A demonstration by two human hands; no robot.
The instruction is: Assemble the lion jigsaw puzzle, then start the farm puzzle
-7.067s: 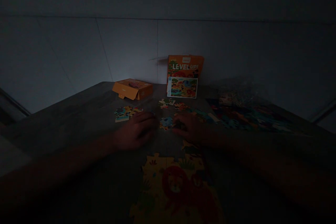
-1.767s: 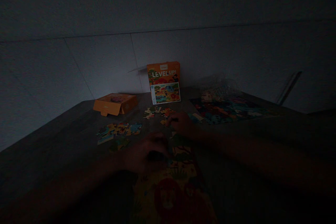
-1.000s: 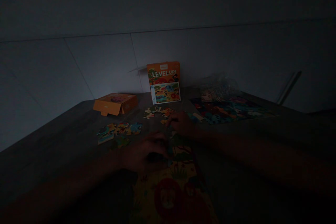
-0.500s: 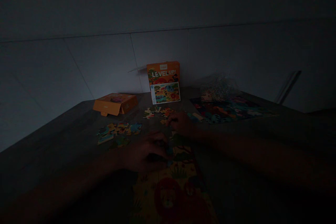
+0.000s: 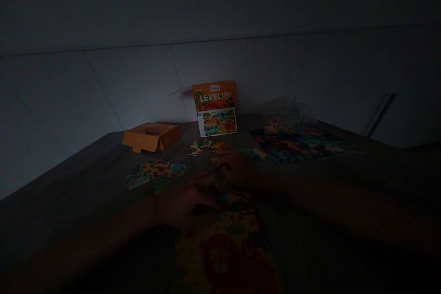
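A partly joined jigsaw puzzle [image 5: 220, 257] with lions on a yellow ground lies in front of me in dim light. My left hand [image 5: 191, 200] rests at its upper left side, fingers bent and apart, their tips by the puzzle's far end. Just beyond that end is my right hand [image 5: 237, 167], its fingers drawn together in a pinch close to the left fingertips. Whatever sits in this pinch is hidden by the fingers and the dark. Loose puzzle pieces [image 5: 177, 168] lie left of the hands, and orange pieces [image 5: 220, 147] lie just past the right hand.
An upright orange puzzle box [image 5: 215, 87] stands at the wall, a picture card [image 5: 219, 122] leaning on it. An orange box [image 5: 151, 135] lies at left. At right, a clear plastic bag [image 5: 287, 117] of pieces lies by a dark finished puzzle [image 5: 310, 144].
My right hand has come slightly nearer to me, down toward the puzzle's far end and the left fingertips. The left hand has hardly shifted.
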